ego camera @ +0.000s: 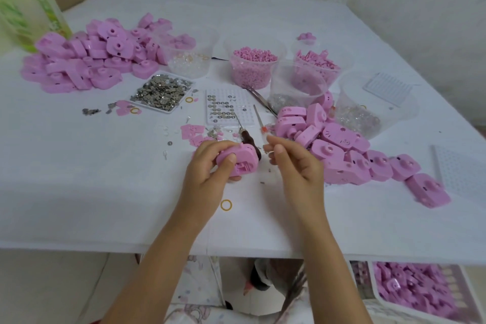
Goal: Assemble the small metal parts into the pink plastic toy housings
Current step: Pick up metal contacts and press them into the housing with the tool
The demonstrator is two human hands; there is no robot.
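1. The left hand (207,173) grips one housing (240,159), fingers curled round the far side and thumb pressed on the near face. It holds the housing just above the table (105,192), open side tilted towards the person, probably so the cavity can be seen and reached.
2. The right hand (297,166) is beside the housing but not touching it. Its fingers are curled and the thumb and forefinger tips are together. They sit at the handle end of a thin tool (259,117), and I cannot tell whether they pinch that, a small part, or nothing.
3. An awl (248,141) with a dark handle lies just behind the housing, within easy reach.
4. The metal parts (163,92) sit heaped in a white tray, well apart from the hands on the left, with a few strays beside it.
5. More housings are piled on the right (342,144) and far left (92,60). My guess is that one pile is finished and the other waiting.
6. Clear tubs (252,66) of pink bits stand at the back.
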